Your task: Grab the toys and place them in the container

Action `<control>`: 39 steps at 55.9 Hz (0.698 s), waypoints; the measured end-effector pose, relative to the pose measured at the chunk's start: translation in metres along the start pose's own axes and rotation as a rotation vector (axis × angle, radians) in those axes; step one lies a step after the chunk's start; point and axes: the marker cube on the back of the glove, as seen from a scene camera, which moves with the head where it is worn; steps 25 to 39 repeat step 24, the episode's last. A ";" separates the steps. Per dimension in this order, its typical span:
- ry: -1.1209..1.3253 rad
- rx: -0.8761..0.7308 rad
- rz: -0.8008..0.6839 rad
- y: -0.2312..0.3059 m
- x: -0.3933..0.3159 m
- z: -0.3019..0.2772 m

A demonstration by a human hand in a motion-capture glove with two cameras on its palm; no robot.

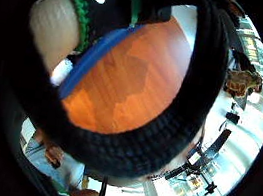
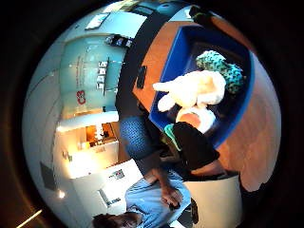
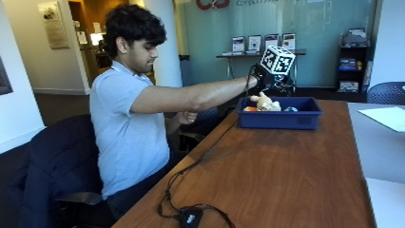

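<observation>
The person sat at the wooden table with the arm stretched out, and the gloved right hand hung just above the near rim of the blue container. From outside the hand was small and partly hidden by its gear, so whether the fingers were spread or curled could not be told; nothing could be seen in its grasp. In the little finger side palm view a bare fingertip showed at the edge over the table's wood, touching nothing that could be made out. The thumb side palm view looked down into the container, where a cream plush toy lay across the middle, a teal knitted toy lay touching it toward one wall, and an orange and white toy lay beside the plush on the other side. From outside, the cream plush stuck up over the rim. The container stood near the far end of the table. A black cable trailed along the table's near edge to a small black box. Behind stood a glass wall, a shelf of leaflets and a dark office chair holding the person.
</observation>
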 end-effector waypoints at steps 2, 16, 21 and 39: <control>0.005 0.004 0.008 0.007 0.008 -0.001; 0.068 0.008 0.046 0.051 0.062 0.008; 0.090 -0.008 0.061 0.066 0.083 0.020; 0.100 -0.013 0.065 0.070 0.090 0.026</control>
